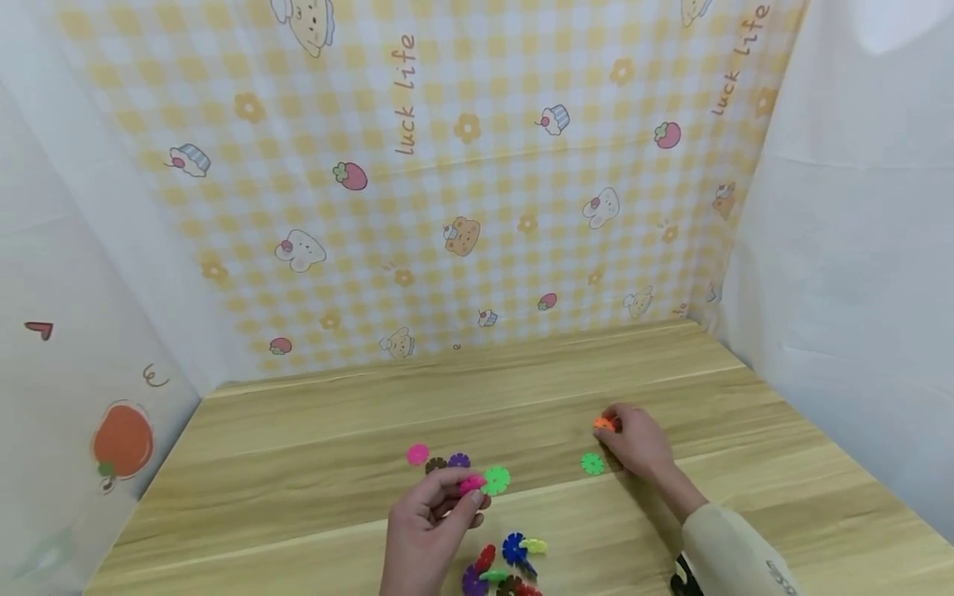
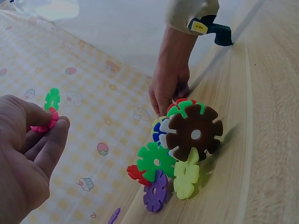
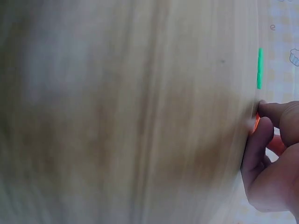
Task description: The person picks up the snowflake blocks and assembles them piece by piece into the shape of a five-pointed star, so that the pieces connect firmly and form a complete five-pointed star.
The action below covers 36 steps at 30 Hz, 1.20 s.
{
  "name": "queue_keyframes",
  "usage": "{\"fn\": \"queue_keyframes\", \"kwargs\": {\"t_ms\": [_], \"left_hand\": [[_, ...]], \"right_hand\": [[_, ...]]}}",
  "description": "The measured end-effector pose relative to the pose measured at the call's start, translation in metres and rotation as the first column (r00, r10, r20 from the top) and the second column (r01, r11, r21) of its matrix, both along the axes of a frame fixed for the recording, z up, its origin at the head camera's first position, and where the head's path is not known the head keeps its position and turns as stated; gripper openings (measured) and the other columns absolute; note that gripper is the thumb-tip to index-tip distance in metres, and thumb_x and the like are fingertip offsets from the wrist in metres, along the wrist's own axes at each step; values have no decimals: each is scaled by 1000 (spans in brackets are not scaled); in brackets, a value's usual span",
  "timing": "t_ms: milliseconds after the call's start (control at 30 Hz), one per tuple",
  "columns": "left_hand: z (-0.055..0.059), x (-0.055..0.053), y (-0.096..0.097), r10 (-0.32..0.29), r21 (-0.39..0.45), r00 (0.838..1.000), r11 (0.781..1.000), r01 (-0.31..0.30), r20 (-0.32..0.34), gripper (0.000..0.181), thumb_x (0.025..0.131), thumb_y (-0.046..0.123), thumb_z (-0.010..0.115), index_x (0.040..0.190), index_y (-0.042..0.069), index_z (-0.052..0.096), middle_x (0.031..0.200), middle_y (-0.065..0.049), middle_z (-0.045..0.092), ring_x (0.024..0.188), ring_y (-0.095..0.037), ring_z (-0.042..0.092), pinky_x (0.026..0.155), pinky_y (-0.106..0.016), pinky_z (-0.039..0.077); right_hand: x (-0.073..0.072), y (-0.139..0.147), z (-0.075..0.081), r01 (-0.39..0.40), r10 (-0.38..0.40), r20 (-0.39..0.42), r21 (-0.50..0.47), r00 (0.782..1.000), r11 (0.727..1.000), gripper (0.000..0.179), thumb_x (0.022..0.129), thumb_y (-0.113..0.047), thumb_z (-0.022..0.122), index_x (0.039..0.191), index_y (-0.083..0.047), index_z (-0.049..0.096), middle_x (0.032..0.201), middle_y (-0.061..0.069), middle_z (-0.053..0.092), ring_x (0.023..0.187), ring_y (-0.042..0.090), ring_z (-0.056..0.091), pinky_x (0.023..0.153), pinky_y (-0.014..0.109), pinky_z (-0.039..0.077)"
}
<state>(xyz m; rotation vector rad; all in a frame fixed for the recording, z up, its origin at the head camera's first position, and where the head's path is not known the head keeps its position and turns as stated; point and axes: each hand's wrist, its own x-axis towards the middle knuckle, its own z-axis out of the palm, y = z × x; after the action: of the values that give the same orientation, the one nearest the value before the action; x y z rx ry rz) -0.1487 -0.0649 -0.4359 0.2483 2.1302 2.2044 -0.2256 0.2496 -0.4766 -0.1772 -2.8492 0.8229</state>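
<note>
My left hand (image 1: pixel 425 530) pinches a pink notched plastic disc (image 1: pixel 472 483) between thumb and fingers. A light green notched disc (image 1: pixel 497 480) is slotted onto it and sticks out to the right. Further right, my right hand (image 1: pixel 643 443) has thumb and fingertips on the edges of an orange notched disc (image 1: pixel 604 423) at the tabletop. In the right wrist view only a sliver of the orange disc (image 3: pixel 256 123) shows between the fingers. Close in front of the right hand, another green disc (image 1: pixel 592 463) lies flat.
Joined discs form a cluster near the front, with a blue disc (image 1: pixel 513 547) and a large-looking brown disc (image 2: pixel 210 133). Behind the left hand lie a loose pink disc (image 1: pixel 418 454), a brown disc (image 1: pixel 436 465) and a purple disc (image 1: pixel 460 460). Patterned cloth (image 1: pixel 477 190) hangs behind the table.
</note>
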Motion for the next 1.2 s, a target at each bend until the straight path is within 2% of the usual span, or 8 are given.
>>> {"fn": "queue_keyframes", "kwargs": {"t_ms": [367,633,733,833,933,1000,1100,1200], "left_hand": [[5,-1,-3,3,-10,1000,1000,-3,-4,16,88,10,70,104,7,69,93,-14,70,84,-22,69,71,-30,59],[2,2,-5,2,-12,1000,1000,-2,3,18,88,9,71,104,3,68,92,-14,71,82,-20,70,69,-31,60],[1,1,-3,-8,1,1000,1000,8,12,18,88,10,70,104,4,68,91,-13,70,82,-19,70,67,-30,59],[2,0,-2,-18,0,1000,1000,18,8,18,87,12,71,104,5,69,90,-12,69,80,-20,69,66,-32,60],[4,1,-3,-33,-12,999,999,33,-7,18,87,14,71,104,6,70,88,-12,68,79,-22,68,63,-33,60],[5,2,-5,-59,-17,998,998,58,-15,18,88,12,70,104,6,70,88,-12,67,76,-20,66,62,-34,60],[6,4,-8,-119,-17,993,993,118,-25,21,89,10,68,109,5,70,91,-9,65,73,-14,62,60,-36,60],[6,6,-11,-180,-17,982,984,179,-61,25,91,10,65,115,4,69,98,-8,65,71,-8,57,58,-38,59]], "right_hand": [[-3,4,-2,50,-41,39,-267,998,962,27,82,-22,70,98,-1,63,85,8,63,58,14,55,47,27,49],[6,13,0,51,44,142,-599,989,799,31,91,-28,65,98,2,60,68,5,58,59,15,58,53,29,55],[18,9,10,-17,148,142,-662,979,749,32,92,-24,62,105,5,59,82,11,65,71,20,64,61,33,58],[37,-13,28,-187,300,57,-669,952,720,33,93,-20,61,113,6,58,96,20,65,81,28,66,69,38,59],[62,-48,45,-402,418,-117,-588,901,702,28,93,-18,64,115,-1,63,101,18,67,84,26,66,70,37,59],[79,-70,52,-552,468,-293,-446,834,705,25,91,-15,67,114,-7,66,102,11,70,85,20,68,71,34,59],[94,-95,58,-652,494,-533,-155,687,742,27,86,-9,73,112,-13,69,101,-1,73,85,11,69,72,23,57],[98,-111,60,-670,519,-666,39,535,741,30,81,-7,77,110,-12,69,98,-3,72,86,10,68,76,18,55]]}}
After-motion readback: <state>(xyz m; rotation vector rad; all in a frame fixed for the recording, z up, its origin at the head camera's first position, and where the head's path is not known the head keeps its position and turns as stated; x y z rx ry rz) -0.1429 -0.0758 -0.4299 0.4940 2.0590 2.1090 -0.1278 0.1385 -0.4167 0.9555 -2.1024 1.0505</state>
